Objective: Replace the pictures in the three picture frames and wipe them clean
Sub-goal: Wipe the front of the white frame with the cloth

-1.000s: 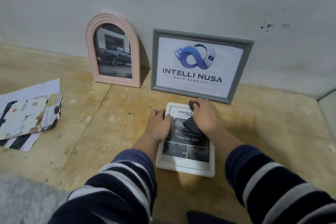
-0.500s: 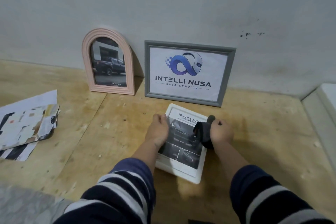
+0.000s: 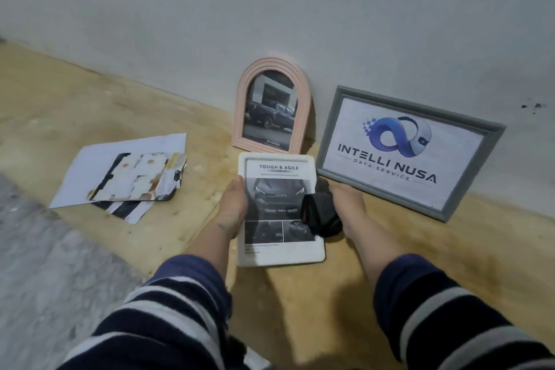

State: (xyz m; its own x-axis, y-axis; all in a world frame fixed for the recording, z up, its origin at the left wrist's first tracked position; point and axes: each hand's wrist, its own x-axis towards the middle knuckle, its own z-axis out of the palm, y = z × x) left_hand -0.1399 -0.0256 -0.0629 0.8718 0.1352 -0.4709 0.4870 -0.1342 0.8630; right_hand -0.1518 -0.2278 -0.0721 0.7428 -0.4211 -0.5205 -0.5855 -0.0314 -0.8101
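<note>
Frames: three; white frame [image 3: 280, 210] held up just in front of the pink arched frame [image 3: 273, 105], grey frame [image 3: 408, 153] to its right.
Left hand [image 3: 232, 209]: thumb and fingers clamped on the white frame's left edge.
Right hand [image 3: 350, 210]: holds a black cloth [image 3: 319, 215] at the white frame's right edge; fingers hidden.
Loose pictures [image 3: 132, 177]: to its left, count unclear.

A bare room at home: plywood floor [image 3: 390, 249], plain grey wall [image 3: 270, 9], grey rug [image 3: 45, 264].

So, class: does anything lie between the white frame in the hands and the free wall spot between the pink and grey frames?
Nothing visible does: the white frame sits just before that gap.
</note>
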